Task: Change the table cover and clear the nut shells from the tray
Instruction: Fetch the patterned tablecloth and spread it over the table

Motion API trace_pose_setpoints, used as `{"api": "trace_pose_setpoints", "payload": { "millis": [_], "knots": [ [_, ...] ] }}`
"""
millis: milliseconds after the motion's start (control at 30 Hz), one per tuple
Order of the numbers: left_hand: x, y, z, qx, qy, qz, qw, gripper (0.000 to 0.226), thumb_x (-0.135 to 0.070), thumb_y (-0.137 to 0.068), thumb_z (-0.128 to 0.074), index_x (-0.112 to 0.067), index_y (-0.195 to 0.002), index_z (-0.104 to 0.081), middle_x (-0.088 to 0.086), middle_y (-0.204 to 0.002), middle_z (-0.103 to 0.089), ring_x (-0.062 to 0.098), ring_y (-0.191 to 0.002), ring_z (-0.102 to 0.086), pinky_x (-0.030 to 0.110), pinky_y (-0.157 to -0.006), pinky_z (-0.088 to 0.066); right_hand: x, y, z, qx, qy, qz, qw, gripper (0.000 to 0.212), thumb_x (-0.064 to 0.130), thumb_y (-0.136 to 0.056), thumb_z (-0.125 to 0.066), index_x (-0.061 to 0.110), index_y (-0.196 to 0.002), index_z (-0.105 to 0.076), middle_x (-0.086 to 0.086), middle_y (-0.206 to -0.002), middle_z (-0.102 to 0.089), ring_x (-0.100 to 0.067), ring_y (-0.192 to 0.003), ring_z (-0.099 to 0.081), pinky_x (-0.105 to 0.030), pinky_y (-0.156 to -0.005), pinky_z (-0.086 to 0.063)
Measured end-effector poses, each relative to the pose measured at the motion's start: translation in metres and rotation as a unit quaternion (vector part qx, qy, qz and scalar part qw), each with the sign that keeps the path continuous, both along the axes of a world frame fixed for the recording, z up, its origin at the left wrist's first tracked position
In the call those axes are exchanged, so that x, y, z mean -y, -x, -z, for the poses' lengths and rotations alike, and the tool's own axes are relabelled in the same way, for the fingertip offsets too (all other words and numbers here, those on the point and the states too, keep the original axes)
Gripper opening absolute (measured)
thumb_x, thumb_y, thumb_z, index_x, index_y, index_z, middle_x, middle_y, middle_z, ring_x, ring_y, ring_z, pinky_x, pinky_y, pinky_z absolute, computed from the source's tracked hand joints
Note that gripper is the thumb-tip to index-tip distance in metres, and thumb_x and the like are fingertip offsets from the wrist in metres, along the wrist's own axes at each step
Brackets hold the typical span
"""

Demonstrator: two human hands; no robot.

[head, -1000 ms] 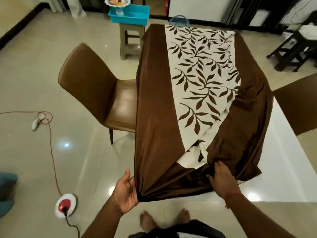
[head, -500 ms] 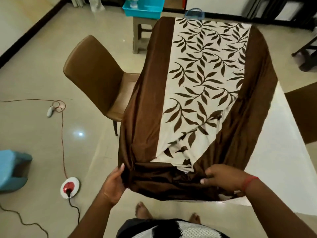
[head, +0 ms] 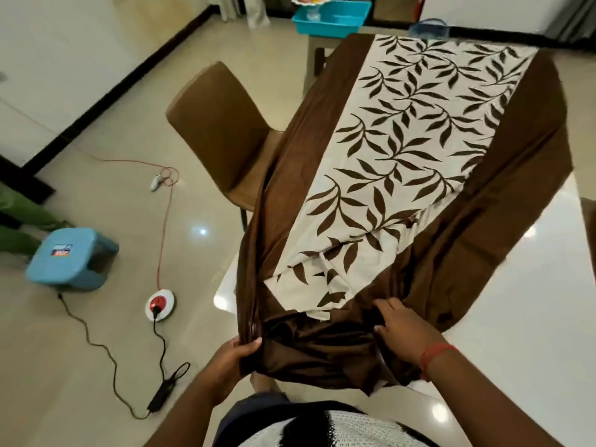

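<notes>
A brown table cover point(head: 409, 162) with a cream centre panel of dark leaves lies slanted over the glossy white table point(head: 503, 324). Its near end is bunched and wrinkled at the table's near edge. My left hand point(head: 232, 358) grips the cover's near left corner, fingers closed on the brown fabric. My right hand point(head: 404, 330) rests on the bunched brown fabric near the cream panel's end, fingers curled into it. A turquoise tray point(head: 332, 16) sits on a stool beyond the table's far end, with a white dish at its edge.
A brown chair point(head: 222, 133) stands at the table's left side. On the floor to the left are a blue plastic stool point(head: 69, 254), a red-and-white socket disc point(head: 160, 304), an orange cable point(head: 166, 217) and a black cord with adapter point(head: 161, 393).
The cover has been drawn toward me and leftward, so more white table shows on the right. My right hand has shifted on the bunched fabric. The view has swung left, revealing the blue stool.
</notes>
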State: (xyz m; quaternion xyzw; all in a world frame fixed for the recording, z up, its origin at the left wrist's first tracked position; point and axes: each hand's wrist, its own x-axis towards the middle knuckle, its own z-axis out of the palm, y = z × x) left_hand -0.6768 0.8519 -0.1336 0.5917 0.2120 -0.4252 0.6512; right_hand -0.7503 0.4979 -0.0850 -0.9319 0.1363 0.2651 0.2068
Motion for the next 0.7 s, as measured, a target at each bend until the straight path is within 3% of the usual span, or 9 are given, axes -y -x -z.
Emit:
{"api": "trace_pose_setpoints", "payload": {
  "millis": [100, 200, 267, 333, 400, 500, 600, 700],
  "knots": [
    [-0.007, 0.005, -0.005, 0.042, -0.052, -0.083, 0.994, 0.027, -0.021, -0.095, -0.061, -0.007, -0.119, -0.065, 0.02, -0.114, -0.071, 0.033, -0.099, -0.069, 0.038, -0.072, -0.057, 0.007, 0.015, 0.014, 0.022, 0.066, -0.026, 0.997, 0.052, 0.022, -0.097, -0.051, 0.024, -0.147, -0.035, -0.001, -0.144, -0.041, -0.023, -0.121, -0.048, -0.035, -0.099, -0.049],
    [-0.018, -0.006, -0.005, 0.085, -0.092, -0.18, 0.976, 0.022, -0.021, -0.101, -0.053, -0.009, -0.114, -0.064, 0.02, -0.109, -0.071, 0.034, -0.093, -0.068, 0.039, -0.064, -0.055, 0.017, 0.027, 0.021, 0.05, 0.058, -0.005, 0.997, 0.047, 0.008, -0.094, -0.047, 0.022, -0.139, -0.043, -0.002, -0.135, -0.054, -0.021, -0.118, -0.056, -0.032, -0.098, -0.047],
    [-0.023, -0.017, -0.003, 0.104, -0.107, -0.211, 0.966, 0.022, -0.023, -0.102, -0.051, -0.009, -0.115, -0.063, 0.018, -0.109, -0.071, 0.035, -0.097, -0.067, 0.041, -0.069, -0.056, 0.025, 0.027, 0.02, 0.048, 0.052, 0.012, 0.997, 0.04, 0.007, -0.094, -0.047, 0.018, -0.132, -0.05, -0.005, -0.13, -0.058, -0.023, -0.117, -0.058, -0.032, -0.098, -0.046],
    [-0.029, -0.029, 0.001, 0.113, -0.123, -0.235, 0.958, 0.024, -0.026, -0.102, -0.051, -0.01, -0.115, -0.062, 0.015, -0.11, -0.071, 0.035, -0.102, -0.067, 0.046, -0.084, -0.056, 0.034, 0.023, 0.012, 0.041, 0.043, 0.058, 0.997, 0.026, 0.006, -0.09, -0.049, 0.017, -0.111, -0.059, -0.007, -0.114, -0.063, -0.027, -0.106, -0.062, -0.034, -0.088, -0.048],
    [-0.038, -0.041, 0.004, 0.117, -0.138, -0.255, 0.95, 0.018, -0.026, -0.102, -0.051, -0.016, -0.107, -0.065, 0.012, -0.108, -0.071, 0.031, -0.101, -0.067, 0.047, -0.091, -0.053, 0.049, 0.02, -0.002, 0.059, 0.03, 0.134, 0.989, 0.012, 0.007, -0.083, -0.056, 0.019, -0.085, -0.056, -0.008, -0.093, -0.065, -0.028, -0.086, -0.062, -0.034, -0.073, -0.047],
    [-0.062, -0.063, 0.006, 0.124, -0.182, -0.248, 0.943, 0.017, -0.026, -0.101, -0.052, -0.023, -0.09, -0.065, 0.004, -0.101, -0.068, 0.019, -0.089, -0.064, 0.036, -0.08, -0.05, 0.078, 0.031, -0.023, 0.143, 0.063, 0.273, 0.949, 0.017, 0.007, -0.079, -0.063, 0.02, -0.079, -0.053, -0.013, -0.089, -0.065, -0.032, -0.079, -0.059, -0.036, -0.071, -0.046],
    [-0.086, -0.083, 0.016, 0.154, -0.274, -0.194, 0.929, 0.019, -0.027, -0.101, -0.051, -0.014, -0.107, -0.063, 0.004, -0.101, -0.061, 0.015, -0.081, -0.056, 0.033, -0.081, -0.04, 0.087, 0.054, -0.037, 0.233, 0.115, 0.405, 0.877, 0.017, 0.006, -0.081, -0.059, 0.017, -0.093, -0.056, -0.019, -0.101, -0.063, -0.039, -0.096, -0.059, -0.046, -0.083, -0.047],
    [-0.099, -0.102, 0.025, 0.168, -0.334, -0.143, 0.916, 0.028, -0.027, -0.102, -0.05, -0.004, -0.113, -0.062, 0.012, -0.105, -0.06, 0.026, -0.09, -0.053, 0.036, -0.084, -0.039, 0.062, 0.064, -0.034, 0.244, 0.111, 0.5, 0.824, 0.021, 0.0, -0.086, -0.056, 0.004, -0.107, -0.06, -0.027, -0.112, -0.063, -0.045, -0.105, -0.057, -0.049, -0.092, -0.045]
  ]
}}
